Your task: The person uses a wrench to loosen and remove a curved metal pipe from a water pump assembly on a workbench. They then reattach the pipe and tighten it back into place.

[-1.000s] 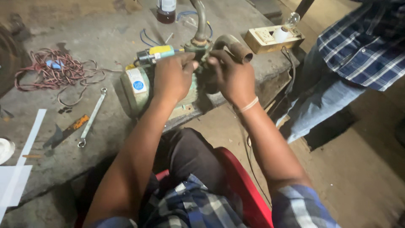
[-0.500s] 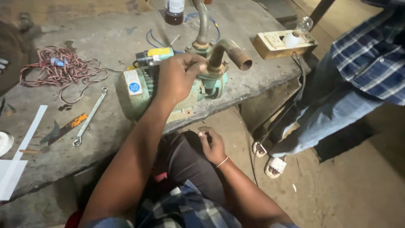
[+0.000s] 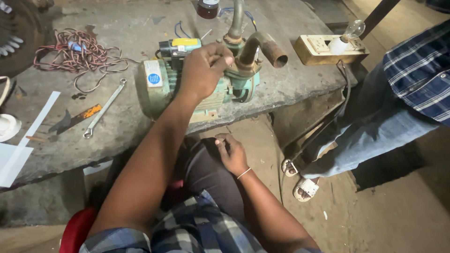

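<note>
Left hand [image 3: 202,70] grasping green water pump [image 3: 197,84], long axis left-right, rusty outlet pipe [image 3: 267,47] pointing right; right hand [image 3: 232,152] loosely curled on lap, holding nothing visible.

The person wears a short-sleeved checked shirt [image 3: 206,229] in blue, white and grey, and dark trousers [image 3: 206,173]. Both forearms are bare. A thin pale band [image 3: 243,173] circles the right wrist.

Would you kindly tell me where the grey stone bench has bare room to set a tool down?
Bare patches on the grey stone bench: its far middle, between the tangled red wire and the green water pump, and the stretch between the pump's rusty pipe and the yellow switch box. The left end is crowded: silver spanner, white strips. The left hand rests on the pump.
</note>
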The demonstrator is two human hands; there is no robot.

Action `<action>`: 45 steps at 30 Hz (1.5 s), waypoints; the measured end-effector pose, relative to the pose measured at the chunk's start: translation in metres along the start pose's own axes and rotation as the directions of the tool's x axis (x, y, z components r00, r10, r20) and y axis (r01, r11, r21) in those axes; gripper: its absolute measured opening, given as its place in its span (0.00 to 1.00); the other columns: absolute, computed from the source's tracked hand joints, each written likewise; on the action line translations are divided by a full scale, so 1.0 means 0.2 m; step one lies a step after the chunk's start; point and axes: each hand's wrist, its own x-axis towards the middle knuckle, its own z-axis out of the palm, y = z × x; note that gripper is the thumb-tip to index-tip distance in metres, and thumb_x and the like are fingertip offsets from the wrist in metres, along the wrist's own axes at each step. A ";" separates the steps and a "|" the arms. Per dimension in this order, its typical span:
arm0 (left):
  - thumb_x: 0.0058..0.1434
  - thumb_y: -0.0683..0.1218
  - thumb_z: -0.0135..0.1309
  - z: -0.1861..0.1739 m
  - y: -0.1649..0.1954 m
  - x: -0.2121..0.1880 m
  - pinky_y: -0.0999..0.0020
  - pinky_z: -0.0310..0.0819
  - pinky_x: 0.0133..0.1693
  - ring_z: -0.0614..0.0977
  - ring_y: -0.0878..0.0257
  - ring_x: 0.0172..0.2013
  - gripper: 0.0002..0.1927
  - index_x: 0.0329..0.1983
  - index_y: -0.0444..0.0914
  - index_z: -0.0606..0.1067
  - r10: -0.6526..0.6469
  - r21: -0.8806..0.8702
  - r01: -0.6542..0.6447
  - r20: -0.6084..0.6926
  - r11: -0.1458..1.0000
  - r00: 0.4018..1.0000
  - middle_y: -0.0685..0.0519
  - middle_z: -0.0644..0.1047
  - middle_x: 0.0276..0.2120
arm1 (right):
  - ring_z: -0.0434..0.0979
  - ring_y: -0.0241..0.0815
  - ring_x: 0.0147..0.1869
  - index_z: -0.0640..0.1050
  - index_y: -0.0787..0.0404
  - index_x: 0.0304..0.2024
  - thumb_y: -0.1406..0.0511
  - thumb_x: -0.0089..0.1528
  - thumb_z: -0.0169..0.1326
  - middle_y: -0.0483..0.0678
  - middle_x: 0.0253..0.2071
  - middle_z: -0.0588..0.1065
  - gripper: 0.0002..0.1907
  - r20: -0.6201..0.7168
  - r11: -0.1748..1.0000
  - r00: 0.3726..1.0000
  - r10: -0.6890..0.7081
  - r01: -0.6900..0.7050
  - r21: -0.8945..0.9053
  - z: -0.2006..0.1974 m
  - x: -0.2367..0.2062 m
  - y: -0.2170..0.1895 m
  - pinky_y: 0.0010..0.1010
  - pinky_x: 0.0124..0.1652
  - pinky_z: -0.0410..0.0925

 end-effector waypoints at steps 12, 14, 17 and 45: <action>0.63 0.46 0.63 0.02 -0.02 -0.01 0.71 0.79 0.40 0.88 0.66 0.37 0.10 0.43 0.37 0.80 0.147 0.136 -0.138 -0.061 0.981 0.987 0.50 0.86 0.35 | 0.80 0.43 0.35 0.79 0.62 0.47 0.64 0.66 0.56 0.52 0.39 0.81 0.10 0.051 0.997 0.996 -0.078 0.078 0.008 0.00 0.00 -0.01 0.32 0.37 0.71; 0.65 0.46 0.60 0.01 -0.03 -0.01 0.71 0.79 0.42 0.88 0.65 0.39 0.09 0.46 0.38 0.81 0.154 0.118 -0.150 -0.025 0.982 0.988 0.49 0.86 0.37 | 0.79 0.44 0.34 0.80 0.62 0.47 0.64 0.66 0.57 0.52 0.39 0.81 0.10 0.067 0.999 0.996 -0.051 0.052 -0.008 -0.01 0.00 -0.02 0.32 0.36 0.71; 0.66 0.48 0.59 0.01 -0.02 -0.01 0.71 0.77 0.42 0.87 0.65 0.37 0.11 0.48 0.39 0.81 0.096 0.174 -0.093 -0.009 0.980 0.995 0.50 0.86 0.37 | 0.80 0.45 0.34 0.80 0.61 0.47 0.63 0.65 0.56 0.51 0.39 0.81 0.10 0.088 0.999 0.995 -0.040 0.041 -0.010 -0.01 0.00 -0.03 0.32 0.36 0.71; 0.63 0.49 0.59 0.02 0.04 -0.02 0.65 0.78 0.40 0.87 0.60 0.38 0.13 0.46 0.38 0.76 0.018 0.131 -0.015 -0.017 0.991 1.000 0.49 0.84 0.37 | 0.81 0.49 0.33 0.80 0.60 0.47 0.62 0.64 0.58 0.54 0.36 0.81 0.11 0.123 0.997 0.992 0.019 -0.009 -0.076 -0.02 0.00 -0.07 0.35 0.36 0.72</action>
